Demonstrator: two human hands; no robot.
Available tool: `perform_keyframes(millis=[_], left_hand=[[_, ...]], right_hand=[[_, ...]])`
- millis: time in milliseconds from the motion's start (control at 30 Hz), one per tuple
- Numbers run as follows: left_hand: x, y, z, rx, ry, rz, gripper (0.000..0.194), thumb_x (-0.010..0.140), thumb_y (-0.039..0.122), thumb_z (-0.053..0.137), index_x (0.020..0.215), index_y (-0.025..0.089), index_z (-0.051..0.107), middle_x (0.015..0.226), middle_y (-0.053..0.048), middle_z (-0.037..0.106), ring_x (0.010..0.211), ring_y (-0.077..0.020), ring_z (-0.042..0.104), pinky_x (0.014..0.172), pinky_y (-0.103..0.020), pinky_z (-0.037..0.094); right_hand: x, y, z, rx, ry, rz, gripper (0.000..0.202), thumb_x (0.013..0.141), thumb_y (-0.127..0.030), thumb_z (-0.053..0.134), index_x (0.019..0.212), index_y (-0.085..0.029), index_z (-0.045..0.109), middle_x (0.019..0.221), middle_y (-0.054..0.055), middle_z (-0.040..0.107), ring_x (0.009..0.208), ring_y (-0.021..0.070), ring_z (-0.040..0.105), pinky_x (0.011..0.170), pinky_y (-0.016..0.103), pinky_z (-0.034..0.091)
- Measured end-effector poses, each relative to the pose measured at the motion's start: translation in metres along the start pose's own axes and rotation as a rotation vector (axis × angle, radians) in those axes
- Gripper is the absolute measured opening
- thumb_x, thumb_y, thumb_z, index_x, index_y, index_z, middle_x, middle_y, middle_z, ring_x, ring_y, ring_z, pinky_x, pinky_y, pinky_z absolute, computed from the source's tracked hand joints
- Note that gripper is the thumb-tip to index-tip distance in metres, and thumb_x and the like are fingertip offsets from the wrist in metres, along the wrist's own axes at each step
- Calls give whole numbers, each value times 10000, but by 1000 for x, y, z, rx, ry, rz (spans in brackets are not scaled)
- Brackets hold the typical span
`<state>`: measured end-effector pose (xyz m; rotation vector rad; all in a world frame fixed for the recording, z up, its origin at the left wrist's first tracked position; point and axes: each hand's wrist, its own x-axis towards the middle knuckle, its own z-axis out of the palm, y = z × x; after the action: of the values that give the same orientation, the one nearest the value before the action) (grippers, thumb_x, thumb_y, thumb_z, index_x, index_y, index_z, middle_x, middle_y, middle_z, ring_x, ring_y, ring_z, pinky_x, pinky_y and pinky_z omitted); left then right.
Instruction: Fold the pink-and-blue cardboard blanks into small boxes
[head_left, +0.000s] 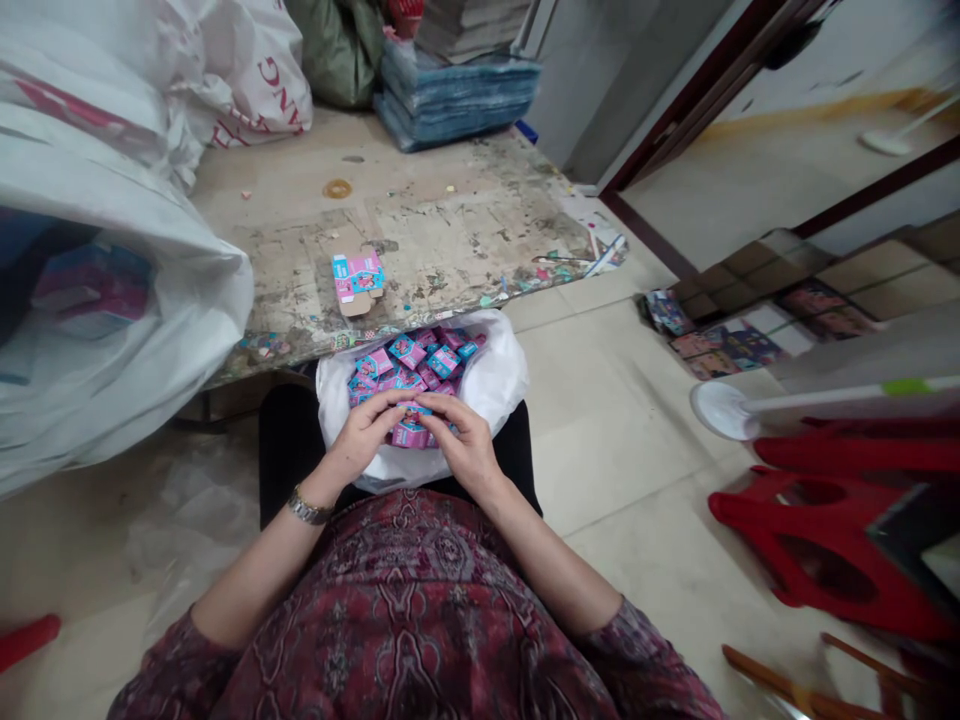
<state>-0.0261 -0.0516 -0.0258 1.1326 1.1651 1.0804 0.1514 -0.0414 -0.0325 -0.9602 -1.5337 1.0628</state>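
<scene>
A small pink and blue cardboard box (410, 430) is pinched between the fingers of both hands. My left hand (367, 432), with a watch on its wrist, grips its left side. From the right, my right hand (466, 442) closes on it with thumb and forefinger, the fingertips of both hands nearly meeting at the top. Below them, a white bag (500, 362) stands open on my lap, filled with several small boxes (407, 350) of the same print. Another such carton (360, 278), larger-looking and with a brown flap folded out, lies on the worktable (292, 240) in front of me.
Large white sacks (247, 75) crowd the table's left, one holding printed boxes (94, 285). A blue plastic-wrapped stack (457, 95) and a tape ring (337, 188) lie farther back. To the right are a red stool (817, 540) and carton stacks (750, 285) on the floor.
</scene>
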Motion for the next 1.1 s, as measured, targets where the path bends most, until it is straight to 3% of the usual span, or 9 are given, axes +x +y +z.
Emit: perform_keyframes(millis=[167,300,400,533,800,1100], left_hand=[[2,-3,2,-52,76,-91,290,835,398,710,1050,209,759,1103,-69,753,1004,-228,682,827,-329,563],[6,1,4,-88,103,-97,283,828,401,723,1034,210,755,1089,-65,736,965,-214,674,776,-311,564],[10,6,6,-159,99,-156,381,820,400,736,1160,230,711,1089,-58,720,898,-193,672,698,-287,559],[15,11,6,-170,84,-177,544,804,383,757,1315,248,628,1061,-48,724,852,-180,666,643,-258,529],[21,15,5,-11,26,-66,478,812,363,743,1254,201,665,1145,-70,730,1024,-220,662,929,-366,527],[23,14,-2,173,-24,8,446,828,351,709,1240,181,689,1286,-122,696,1218,-283,617,1095,-462,440]], right_hand=[[5,-3,0,-13,-22,22,172,924,-261,659,1060,-266,764,1089,59,775,1070,209,712,993,396,561],[8,-4,-1,-39,-39,64,263,935,-301,640,1185,-258,709,1174,77,747,1062,206,705,968,384,570],[11,-3,-2,-9,-33,95,417,931,-325,642,1341,-257,607,1289,101,696,1078,208,700,940,367,581],[15,-4,-7,-13,-56,92,428,936,-341,634,1351,-247,591,1294,104,687,1088,213,697,927,357,584],[27,-14,-19,-79,-42,40,245,968,-294,579,1162,-245,719,1150,68,753,1095,213,697,996,391,546],[36,-19,-25,-139,-106,0,193,954,-323,603,1022,-232,760,999,61,779,938,201,724,856,352,581]])
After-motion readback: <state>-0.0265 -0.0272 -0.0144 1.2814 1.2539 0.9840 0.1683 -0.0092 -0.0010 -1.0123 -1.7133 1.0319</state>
